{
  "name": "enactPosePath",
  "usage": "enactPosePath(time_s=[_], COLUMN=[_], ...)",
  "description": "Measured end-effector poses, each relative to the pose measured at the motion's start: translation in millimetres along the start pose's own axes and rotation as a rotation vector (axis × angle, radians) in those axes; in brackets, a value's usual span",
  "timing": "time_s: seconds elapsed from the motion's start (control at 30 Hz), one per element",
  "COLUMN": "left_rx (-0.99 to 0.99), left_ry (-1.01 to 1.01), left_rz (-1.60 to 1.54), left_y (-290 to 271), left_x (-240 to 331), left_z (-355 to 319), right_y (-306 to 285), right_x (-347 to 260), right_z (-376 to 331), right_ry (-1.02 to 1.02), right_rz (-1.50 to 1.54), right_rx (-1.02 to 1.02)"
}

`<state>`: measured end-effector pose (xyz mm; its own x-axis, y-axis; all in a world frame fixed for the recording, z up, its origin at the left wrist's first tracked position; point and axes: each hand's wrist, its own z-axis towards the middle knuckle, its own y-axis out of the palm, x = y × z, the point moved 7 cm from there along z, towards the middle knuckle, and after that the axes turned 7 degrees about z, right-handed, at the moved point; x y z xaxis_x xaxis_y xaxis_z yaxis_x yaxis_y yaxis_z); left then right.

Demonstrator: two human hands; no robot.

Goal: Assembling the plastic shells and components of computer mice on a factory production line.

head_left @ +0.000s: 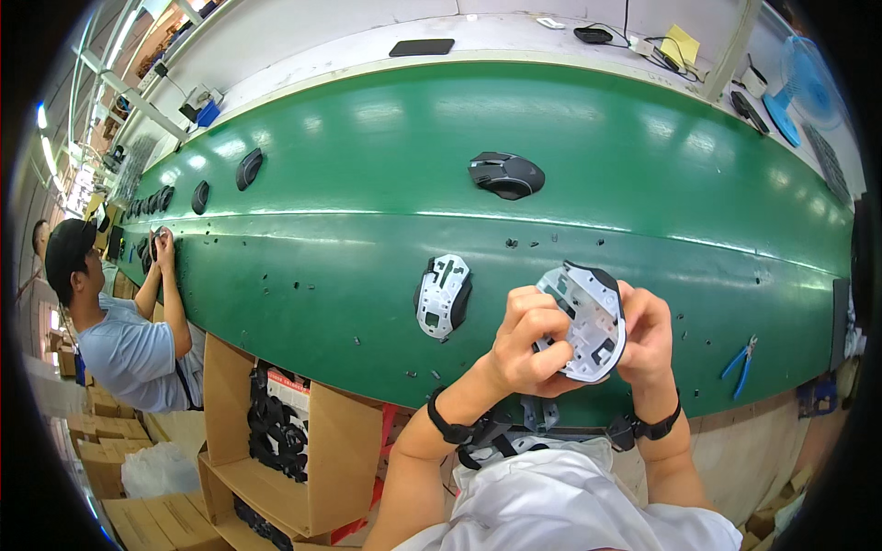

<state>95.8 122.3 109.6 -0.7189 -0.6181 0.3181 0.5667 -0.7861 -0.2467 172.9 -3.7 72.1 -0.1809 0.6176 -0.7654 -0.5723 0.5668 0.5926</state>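
Observation:
Between my two hands is a computer mouse shell, its pale grey inner side with posts and cut-outs facing me and a black edge at the upper right. My left hand grips it from the left, fingers curled over its rim and inner face. On the other side my right hand pinches its edge; the fingertips behind the shell are hidden. To the left of my hands a second mouse shell, grey inside with black sides, lies on the green bench. Farther back sits a black mouse.
Blue-handled pliers lie at the right, among several scattered small black parts. More black mice stand toward the left, where a co-worker handles something. An open cardboard box with black parts stands below the bench's front edge. A blue fan is at the back right.

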Motion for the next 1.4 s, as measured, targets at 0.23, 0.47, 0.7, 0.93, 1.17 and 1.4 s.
enactPosePath(time_s=[0.23,0.47,0.7,0.93,1.17,1.4], left_rx=[0.022,-0.14,-0.247,-0.328,-0.351,-0.33], left_ry=[-0.053,-0.532,-0.494,-0.425,-0.354,-0.375], left_rz=[-0.094,-0.447,-0.307,-0.104,-0.003,0.02], left_y=[3.5,28.3,24.7,28.9,21.6,20.7], left_x=[-5.0,-36.7,-34.6,-39.4,-32.3,-32.0], left_z=[-4.0,-18.0,-9.1,-10.6,0.9,-1.6], right_y=[1.3,-15.2,-21.8,-25.5,-26.1,-32.0], right_x=[-0.8,-2.0,-6.1,8.2,15.2,13.5], right_z=[3.4,8.8,9.2,14.7,17.2,19.3], right_ry=[-0.107,-0.008,-0.027,0.06,0.122,0.135], right_rz=[-0.105,-0.344,-0.363,-0.263,-0.183,-0.34], right_rx=[0.025,0.034,0.004,-0.024,-0.054,-0.083])
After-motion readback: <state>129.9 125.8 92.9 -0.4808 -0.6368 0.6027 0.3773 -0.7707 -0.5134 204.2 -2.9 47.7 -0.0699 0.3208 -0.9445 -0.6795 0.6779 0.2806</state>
